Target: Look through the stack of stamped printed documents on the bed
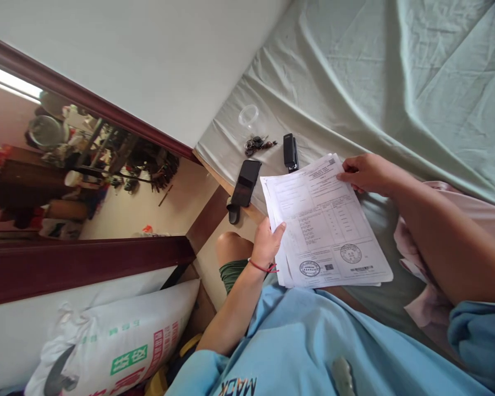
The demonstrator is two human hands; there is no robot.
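A stack of printed papers [313, 220], stamped with round and oval seals, rests before my body, tilted. My left hand [268, 242] grips its left edge, thumb on top and the other fingers hidden beneath. At the upper right corner, my right hand [365, 173] pinches the sheets between thumb and fingers. Just beyond the top edge lies a black stapler [290, 151] on the green sheet. A black phone [246, 183] sits left of the papers, near the edge of the surface.
Keys [256, 144] and a clear plastic cup [248, 116] lie farther back on the wrinkled green sheet [355, 110]. Pink cloth [416, 275] is bunched by my right forearm. To the left are a doorway with a dark red frame [148, 256] and a white printed sack [127, 335].
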